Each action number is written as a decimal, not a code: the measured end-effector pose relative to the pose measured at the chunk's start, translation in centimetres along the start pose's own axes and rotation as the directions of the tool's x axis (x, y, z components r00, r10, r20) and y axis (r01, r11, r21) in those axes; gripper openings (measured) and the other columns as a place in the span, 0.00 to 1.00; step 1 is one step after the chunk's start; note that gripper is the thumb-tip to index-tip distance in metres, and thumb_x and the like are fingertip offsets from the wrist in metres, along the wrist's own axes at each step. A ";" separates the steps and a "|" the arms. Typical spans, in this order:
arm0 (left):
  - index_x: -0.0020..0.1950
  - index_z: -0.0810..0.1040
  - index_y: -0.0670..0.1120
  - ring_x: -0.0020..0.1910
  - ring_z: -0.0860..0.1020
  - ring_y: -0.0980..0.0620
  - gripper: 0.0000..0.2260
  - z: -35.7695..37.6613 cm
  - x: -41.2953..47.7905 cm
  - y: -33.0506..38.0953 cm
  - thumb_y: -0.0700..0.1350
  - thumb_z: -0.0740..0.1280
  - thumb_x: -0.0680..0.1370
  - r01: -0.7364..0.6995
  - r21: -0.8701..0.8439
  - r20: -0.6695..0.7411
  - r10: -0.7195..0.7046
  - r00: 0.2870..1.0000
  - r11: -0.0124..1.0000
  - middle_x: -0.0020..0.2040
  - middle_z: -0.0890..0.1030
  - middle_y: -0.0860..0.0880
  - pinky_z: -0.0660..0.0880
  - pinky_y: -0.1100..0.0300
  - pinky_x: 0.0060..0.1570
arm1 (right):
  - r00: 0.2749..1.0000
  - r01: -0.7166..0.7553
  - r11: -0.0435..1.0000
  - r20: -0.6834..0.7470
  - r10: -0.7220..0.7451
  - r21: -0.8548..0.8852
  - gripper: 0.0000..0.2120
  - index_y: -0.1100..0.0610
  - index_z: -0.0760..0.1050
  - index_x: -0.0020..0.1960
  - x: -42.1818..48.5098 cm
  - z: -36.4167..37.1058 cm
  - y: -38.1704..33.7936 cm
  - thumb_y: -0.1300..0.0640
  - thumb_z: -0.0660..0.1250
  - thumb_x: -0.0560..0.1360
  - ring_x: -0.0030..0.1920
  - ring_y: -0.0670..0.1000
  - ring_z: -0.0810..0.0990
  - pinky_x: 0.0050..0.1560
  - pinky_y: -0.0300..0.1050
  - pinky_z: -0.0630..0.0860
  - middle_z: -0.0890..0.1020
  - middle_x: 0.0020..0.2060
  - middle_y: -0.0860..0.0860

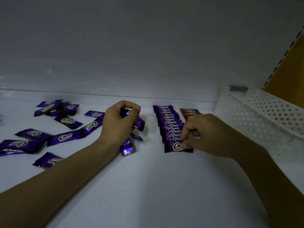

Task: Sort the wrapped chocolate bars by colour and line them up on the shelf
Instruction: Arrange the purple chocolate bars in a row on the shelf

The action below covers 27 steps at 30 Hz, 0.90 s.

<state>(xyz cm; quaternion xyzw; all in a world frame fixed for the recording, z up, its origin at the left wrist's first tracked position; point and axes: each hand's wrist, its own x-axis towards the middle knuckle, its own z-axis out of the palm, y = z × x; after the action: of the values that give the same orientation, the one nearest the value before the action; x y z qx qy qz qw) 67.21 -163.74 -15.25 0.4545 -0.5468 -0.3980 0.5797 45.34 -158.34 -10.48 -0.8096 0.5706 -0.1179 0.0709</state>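
On the white shelf (148, 178) a row of purple wrapped bars (167, 119) runs from back to front, overlapping. To its right lies a short row of red bars (189, 111). My right hand (204, 134) pinches the frontmost purple bar (176, 146) at the near end of the purple row. My left hand (118, 122) is closed on a bunch of purple bars (139, 125); some hang below it. Several loose purple bars (65, 137) lie scattered on the left.
A white perforated plastic basket (256, 119) stands at the right, against the shelf's back wall (131, 55). A slotted upright and a yellow panel (294, 66) are at the far right.
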 end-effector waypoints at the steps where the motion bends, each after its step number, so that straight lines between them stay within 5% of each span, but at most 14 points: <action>1: 0.42 0.78 0.51 0.28 0.76 0.56 0.04 0.0 0.0 0.0 0.45 0.68 0.77 -0.012 0.011 0.006 0.012 1.000 1.000 0.32 0.81 0.52 0.77 0.61 0.30 | 1.000 -0.006 1.000 0.000 0.006 -0.008 0.06 0.48 0.81 0.41 0.0 0.0 0.1 0.48 0.75 0.67 0.40 0.40 0.78 0.36 0.26 0.66 0.80 0.36 0.41; 6: 0.42 0.78 0.51 0.29 0.78 0.57 0.05 0.3 -0.2 0.2 0.44 0.67 0.78 -0.094 0.049 0.053 0.091 0.994 0.994 0.32 0.81 0.52 0.77 0.62 0.30 | 0.999 0.004 1.000 -0.039 -0.003 0.020 0.07 0.46 0.78 0.38 0.0 0.0 0.0 0.51 0.76 0.66 0.35 0.42 0.77 0.37 0.30 0.69 0.78 0.32 0.42; 13: 0.45 0.78 0.48 0.35 0.77 0.61 0.05 1.6 -2.3 2.0 0.45 0.64 0.79 -0.305 0.038 0.193 0.292 0.937 0.952 0.38 0.80 0.54 0.72 0.72 0.34 | 0.974 0.152 0.837 -0.224 -0.037 0.525 0.11 0.53 0.80 0.40 0.2 0.9 -3.5 0.45 0.70 0.68 0.31 0.40 0.77 0.33 0.29 0.70 0.81 0.31 0.48; 18: 0.46 0.78 0.49 0.34 0.76 0.62 0.12 1.9 -3.0 2.9 0.55 0.63 0.74 -0.258 -0.030 0.237 0.258 0.937 0.966 0.35 0.79 0.58 0.72 0.71 0.36 | 0.954 0.215 0.790 -0.296 -0.044 0.575 0.03 0.58 0.79 0.40 0.4 1.2 -3.9 0.63 0.70 0.72 0.34 0.43 0.79 0.37 0.33 0.74 0.81 0.33 0.46; 20: 0.47 0.78 0.49 0.33 0.76 0.63 0.14 1.8 -3.0 3.0 0.57 0.62 0.72 -0.227 -0.039 0.243 0.230 0.942 0.973 0.34 0.79 0.59 0.72 0.72 0.35 | 0.954 0.191 0.728 -0.298 0.020 0.659 0.05 0.57 0.78 0.39 0.5 0.9 -3.6 0.64 0.69 0.73 0.37 0.49 0.81 0.41 0.40 0.77 0.83 0.35 0.52; 23: 0.47 0.78 0.50 0.30 0.76 0.62 0.13 1.7 -3.1 3.0 0.57 0.62 0.72 -0.196 -0.057 0.264 0.204 0.943 0.979 0.34 0.80 0.58 0.73 0.70 0.32 | 0.974 0.152 0.595 -0.222 0.046 0.789 0.07 0.55 0.78 0.44 0.4 0.8 -3.5 0.55 0.72 0.68 0.38 0.46 0.83 0.43 0.36 0.77 0.84 0.36 0.50; 27: 0.48 0.78 0.49 0.33 0.78 0.58 0.13 1.9 -3.2 2.9 0.56 0.65 0.71 -0.161 -0.071 0.309 0.175 0.935 0.984 0.37 0.81 0.54 0.76 0.65 0.33 | 0.980 0.158 0.639 -0.197 -0.010 0.753 0.10 0.56 0.78 0.48 0.5 1.6 -3.8 0.63 0.73 0.69 0.37 0.51 0.84 0.42 0.39 0.79 0.84 0.35 0.53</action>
<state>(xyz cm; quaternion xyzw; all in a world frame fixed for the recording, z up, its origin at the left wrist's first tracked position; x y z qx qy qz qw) 64.90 -160.04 -13.41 0.3239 -0.6599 -0.4263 0.5272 49.42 -157.59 -10.96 -0.7157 0.4328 -0.4214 0.3505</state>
